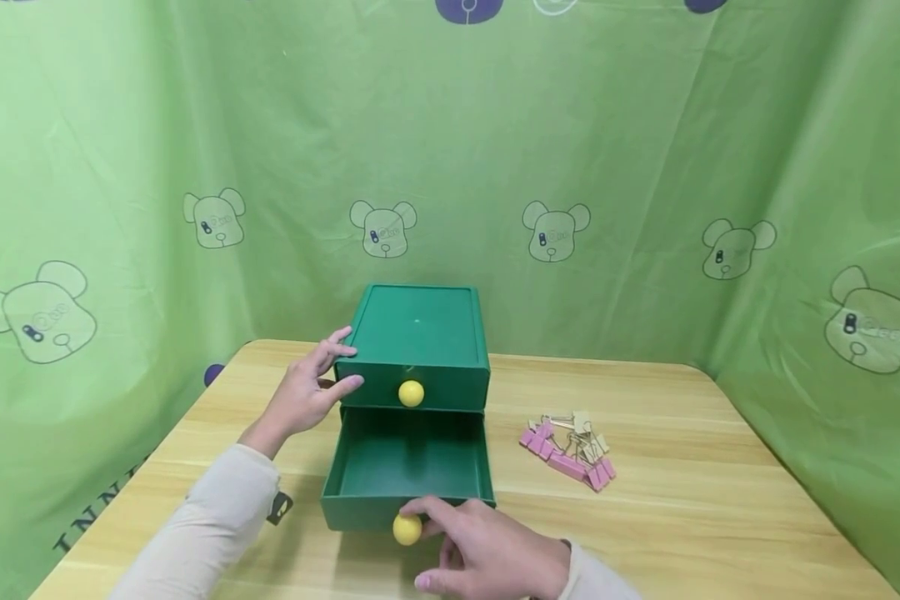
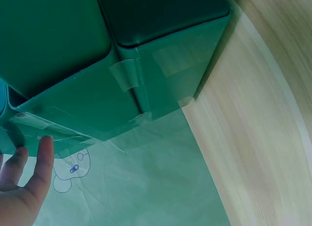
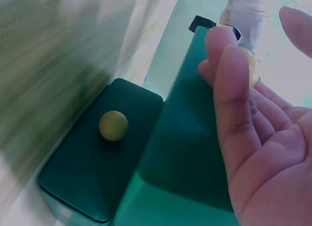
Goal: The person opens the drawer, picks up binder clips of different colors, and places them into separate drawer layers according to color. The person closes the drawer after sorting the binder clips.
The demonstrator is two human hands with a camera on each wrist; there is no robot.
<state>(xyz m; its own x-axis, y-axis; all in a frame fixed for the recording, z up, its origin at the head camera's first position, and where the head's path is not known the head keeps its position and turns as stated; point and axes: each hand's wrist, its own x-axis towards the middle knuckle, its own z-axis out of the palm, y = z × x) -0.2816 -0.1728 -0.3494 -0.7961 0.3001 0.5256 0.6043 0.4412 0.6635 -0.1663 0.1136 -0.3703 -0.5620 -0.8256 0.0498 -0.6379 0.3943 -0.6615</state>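
Note:
A green two-drawer box (image 1: 422, 327) stands on the table, its lower drawer (image 1: 360, 514) pulled out and its upper drawer in place with a yellow knob (image 1: 411, 393). At the box's upper left corner is my left hand (image 1: 303, 393), fingers at the side and thumb by the upper drawer's front. The left wrist view shows a few of its fingers (image 2: 43, 162) beside the box wall. My right hand (image 1: 495, 546) touches the lower drawer's yellow knob (image 1: 407, 530) with fairly straight fingers (image 3: 234, 94); its thumb stands away. The lower drawer's bare green floor shows.
Pink and pale yellow binder clips (image 1: 567, 465) lie in a loose group on the wooden table (image 1: 660, 467), right of the box. Green curtain (image 1: 615, 125) with bear prints hangs behind and on both sides. A small black piece (image 1: 279, 507) shows by the left sleeve.

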